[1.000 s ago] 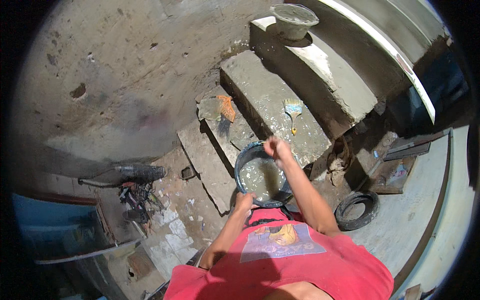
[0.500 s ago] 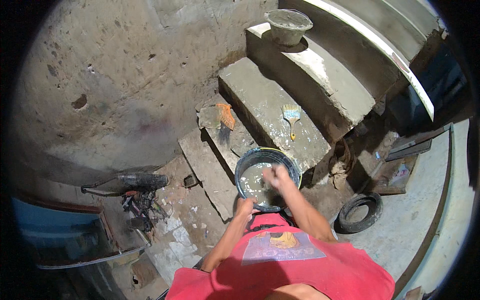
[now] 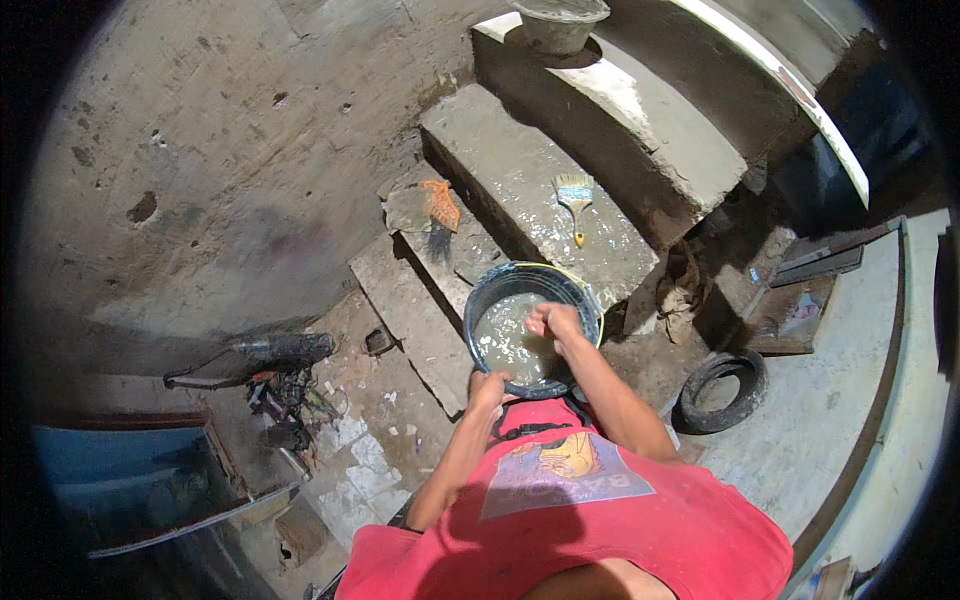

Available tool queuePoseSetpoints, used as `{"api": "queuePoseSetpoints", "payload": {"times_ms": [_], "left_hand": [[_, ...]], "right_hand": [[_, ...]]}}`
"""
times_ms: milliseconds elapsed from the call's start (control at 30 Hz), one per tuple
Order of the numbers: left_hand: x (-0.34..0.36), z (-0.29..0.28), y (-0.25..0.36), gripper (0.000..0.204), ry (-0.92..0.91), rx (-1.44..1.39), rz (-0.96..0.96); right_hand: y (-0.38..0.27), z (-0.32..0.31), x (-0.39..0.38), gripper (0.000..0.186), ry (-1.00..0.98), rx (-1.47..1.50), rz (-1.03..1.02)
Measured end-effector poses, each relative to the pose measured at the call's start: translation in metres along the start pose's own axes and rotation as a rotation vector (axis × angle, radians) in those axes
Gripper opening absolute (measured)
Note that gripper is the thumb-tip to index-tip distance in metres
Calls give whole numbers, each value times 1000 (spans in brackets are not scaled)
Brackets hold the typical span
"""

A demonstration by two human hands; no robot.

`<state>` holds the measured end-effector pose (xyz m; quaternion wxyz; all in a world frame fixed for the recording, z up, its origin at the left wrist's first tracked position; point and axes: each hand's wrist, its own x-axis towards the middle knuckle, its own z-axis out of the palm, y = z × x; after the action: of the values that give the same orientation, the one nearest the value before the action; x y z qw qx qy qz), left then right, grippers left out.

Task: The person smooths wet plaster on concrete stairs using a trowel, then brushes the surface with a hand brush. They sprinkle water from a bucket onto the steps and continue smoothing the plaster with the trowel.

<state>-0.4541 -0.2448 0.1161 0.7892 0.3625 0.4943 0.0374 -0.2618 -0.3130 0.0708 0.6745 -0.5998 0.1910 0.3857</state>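
Observation:
A black bucket (image 3: 580,290) with a yellowish handle stands against my front, holding grey, watery cement mix (image 3: 505,330). My left hand (image 3: 488,388) is closed around its near left rim. Over the liquid, inside the bucket's mouth, is my right hand (image 3: 553,322), its fingers curled together; I cannot make out anything in them. Beyond the bucket, a wide paintbrush (image 3: 574,208) with a yellow-tipped handle lies on a wet concrete step (image 3: 510,140). On a lower step to the left lies an orange piece of cloth or netting (image 3: 440,205) beside a dark patch.
Concrete steps climb toward the upper right, where a second bucket (image 3: 560,30) of grey mix stands. A rough plastered wall (image 3: 250,150) rises on the left. A tyre (image 3: 722,392) lies at the right; a dark cylinder (image 3: 285,350) and tangled scraps (image 3: 285,405) lie at the left.
My right hand has moved slightly within the bucket's mouth, from blurred to clearer, fingers curled. The left hand keeps its hold on the rim. The view has shifted a little.

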Motion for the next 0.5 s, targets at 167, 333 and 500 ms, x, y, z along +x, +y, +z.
{"api": "queuePoseSetpoints", "payload": {"times_ms": [167,333,500], "left_hand": [[3,2,-3,31,-48,24,11],[-3,6,-2,32,-71,43,19],[-8,10,0,33,-70,71,-8]], "right_hand": [[77,-41,50,26,97,-28,152],[105,-53,49,29,129,-28,106],[36,-44,23,29,-77,490,363]]}}
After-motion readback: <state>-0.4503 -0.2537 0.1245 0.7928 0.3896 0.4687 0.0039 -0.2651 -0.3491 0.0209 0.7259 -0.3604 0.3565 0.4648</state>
